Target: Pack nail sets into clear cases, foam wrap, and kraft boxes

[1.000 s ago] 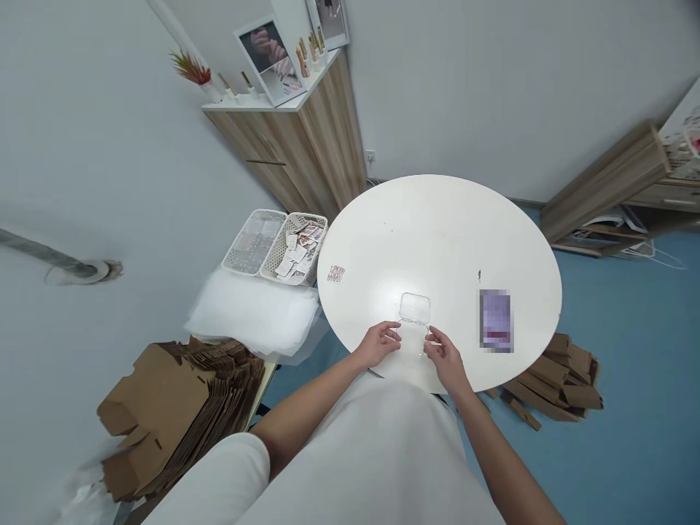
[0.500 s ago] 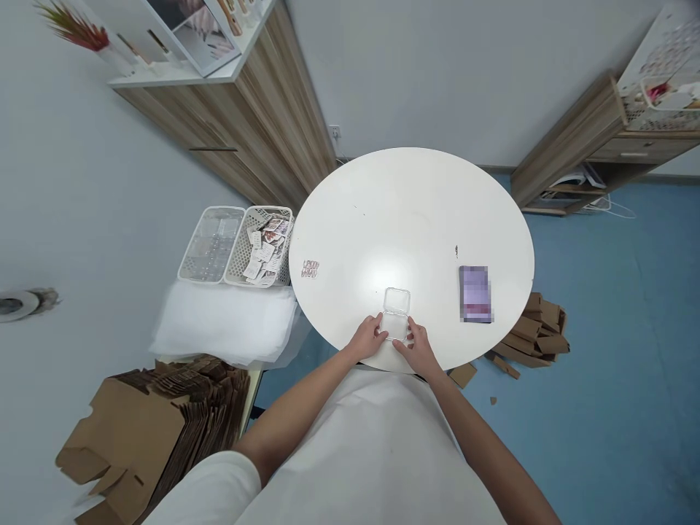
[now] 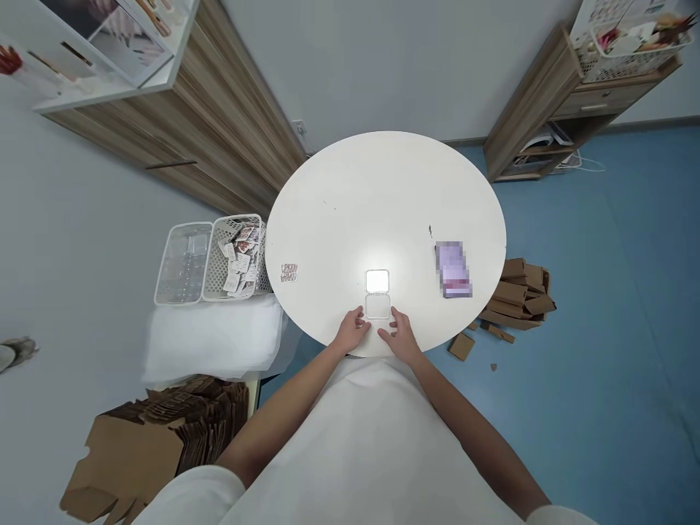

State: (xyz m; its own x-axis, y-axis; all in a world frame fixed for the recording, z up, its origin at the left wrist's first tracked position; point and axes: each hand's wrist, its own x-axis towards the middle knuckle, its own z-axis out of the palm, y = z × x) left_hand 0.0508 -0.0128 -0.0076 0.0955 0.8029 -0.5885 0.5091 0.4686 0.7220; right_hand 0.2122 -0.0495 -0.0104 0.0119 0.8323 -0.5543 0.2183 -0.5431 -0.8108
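A small clear plastic box (image 3: 378, 307) lies unfolded on the white oval table (image 3: 383, 189), its lid tipped back away from me and bright with glare. My left hand (image 3: 351, 330) rests by the box's near left corner, fingers apart. On the other side, my right hand (image 3: 402, 335) is spread at the near right corner, thumb pointing inward. Neither hand grips the box; whether a fingertip touches its edge is hard to make out. Toward the table's left side lies a little sheet of pinkish nail-shaped pieces (image 3: 289, 273).
A purple pixelated item (image 3: 453, 270) lies on the right of the table. At left stand a white basket of small packets (image 3: 240, 262) and a bin of clear boxes (image 3: 183, 262). Folded cardboard (image 3: 125, 459) is stacked lower left; more cardboard (image 3: 519, 292) lies on the floor at right.
Both hands have drawn off the clear box's sides and opened slightly toward me. The box stays unfolded on the table. The whole view has shifted and turned a little.
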